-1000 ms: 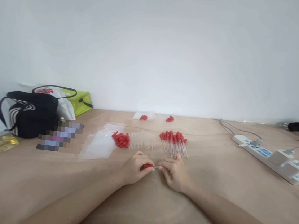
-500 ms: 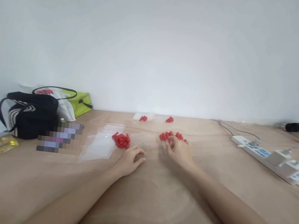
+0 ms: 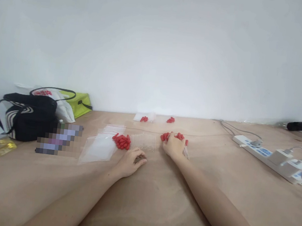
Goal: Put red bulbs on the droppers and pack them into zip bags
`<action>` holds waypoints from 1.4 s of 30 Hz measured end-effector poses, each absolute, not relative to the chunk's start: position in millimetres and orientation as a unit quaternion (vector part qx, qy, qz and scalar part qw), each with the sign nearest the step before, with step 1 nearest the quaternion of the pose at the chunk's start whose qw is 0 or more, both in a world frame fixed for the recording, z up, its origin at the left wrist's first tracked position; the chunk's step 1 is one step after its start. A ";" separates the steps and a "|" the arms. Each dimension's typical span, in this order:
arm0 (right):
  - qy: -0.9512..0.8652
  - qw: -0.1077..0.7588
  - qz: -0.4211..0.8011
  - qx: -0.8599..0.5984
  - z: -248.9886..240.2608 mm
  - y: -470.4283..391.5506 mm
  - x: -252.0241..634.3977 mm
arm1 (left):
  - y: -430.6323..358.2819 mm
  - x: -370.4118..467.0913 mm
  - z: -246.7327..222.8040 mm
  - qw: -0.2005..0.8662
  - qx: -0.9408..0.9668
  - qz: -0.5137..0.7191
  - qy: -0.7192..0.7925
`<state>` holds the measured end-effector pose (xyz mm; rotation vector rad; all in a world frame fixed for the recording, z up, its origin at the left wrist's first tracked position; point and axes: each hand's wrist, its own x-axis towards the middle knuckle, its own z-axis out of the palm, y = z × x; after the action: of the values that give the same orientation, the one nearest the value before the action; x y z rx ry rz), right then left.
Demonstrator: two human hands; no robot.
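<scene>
Here the right hand [image 3: 173,146], grip hidden, overlaps red-bulbed clear tubes [image 3: 180,136]; left hand [image 3: 130,162] loosely curled, empty.

- We're at a wooden table [image 3: 139,207] by a pale wall [image 3: 175,50]; workshop or home, we can't tell.
- Right of our right hand [image 3: 173,146]: power strip [image 3: 262,151].
- Left of our left hand [image 3: 128,162]: black bag [image 3: 35,122].

Droppers, tubes and red caps side by side

On my head feed, I see red-topped droppers [image 3: 179,136] lying in a bunch to the right, partly hidden, red ends pointing away from me. Slim clear tubes [image 3: 143,142] lie flat in a row, bare of caps, between that bunch and a heap of loose red caps [image 3: 122,141], which sits just beside the row's left end.
</scene>
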<state>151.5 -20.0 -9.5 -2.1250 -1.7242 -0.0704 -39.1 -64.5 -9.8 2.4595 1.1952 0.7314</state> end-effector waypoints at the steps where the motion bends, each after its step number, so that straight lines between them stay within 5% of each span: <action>1: -0.617 0.202 -0.027 -0.760 -9.7 -20.3 151.9 | -64.4 -39.1 -9.5 0.155 0.859 0.256 0.416; 7: -0.629 0.220 -0.049 -0.744 -4.5 -26.5 150.8 | -65.6 -38.1 -10.2 0.123 0.868 0.252 0.410; 17: -0.672 0.185 -0.003 -0.717 -3.9 -28.9 127.2 | -20.7 -84.2 -7.3 -0.145 0.727 0.307 0.597; 36: -0.691 0.085 0.009 -0.718 2.8 -35.9 129.5 | -11.2 -71.1 -12.8 0.013 0.823 0.250 0.509; 42: -0.693 0.131 -0.033 -0.708 3.5 -46.4 141.5 | -15.4 -68.2 -9.9 0.039 0.817 0.277 0.504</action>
<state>141.5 -46.4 3.5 -2.0557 -2.0138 -0.0949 -68.2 -15.4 -9.9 2.5063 1.5446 0.8487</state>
